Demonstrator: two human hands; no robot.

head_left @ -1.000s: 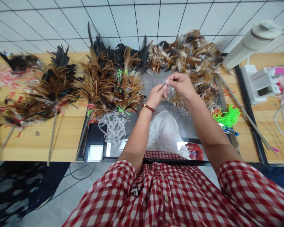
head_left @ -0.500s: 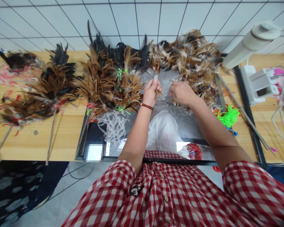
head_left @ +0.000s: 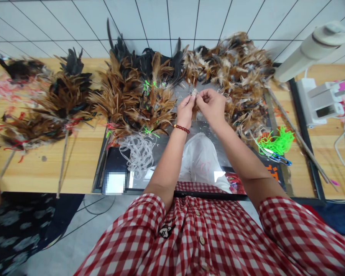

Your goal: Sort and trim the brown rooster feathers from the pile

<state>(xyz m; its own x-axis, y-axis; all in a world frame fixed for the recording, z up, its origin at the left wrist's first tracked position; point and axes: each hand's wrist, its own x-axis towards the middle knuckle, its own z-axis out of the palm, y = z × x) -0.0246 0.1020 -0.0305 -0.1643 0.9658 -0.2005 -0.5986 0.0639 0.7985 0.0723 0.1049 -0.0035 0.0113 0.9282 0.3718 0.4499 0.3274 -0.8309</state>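
Observation:
My left hand [head_left: 185, 111], with a beaded bracelet on the wrist, pinches a small bunch of brown feathers [head_left: 194, 113]. Their pale quill ends [head_left: 194, 92] stick up above the thumb. Right beside it, my right hand [head_left: 213, 104] has thumb and forefinger closed at the same bunch, touching its quill end. Its other fingers are curled, and what lies exactly between the tips is partly hidden. Brown and white loose feathers [head_left: 235, 65] are heaped behind and to the right of my hands. Tied brown and black feather bundles [head_left: 117, 90] lie to the left.
White cord [head_left: 138, 151] lies at the near left of the glass tabletop. Bright green ties [head_left: 280, 140] and blue-handled snips [head_left: 276, 156] sit at the right, near a thin stick [head_left: 301, 142]. A white bottle [head_left: 310, 51] and power strip [head_left: 310, 103] stand farther right.
My right hand has moved left from the edge of the feather heap to meet my left hand at the bunch. The snips by the green ties show more fully.

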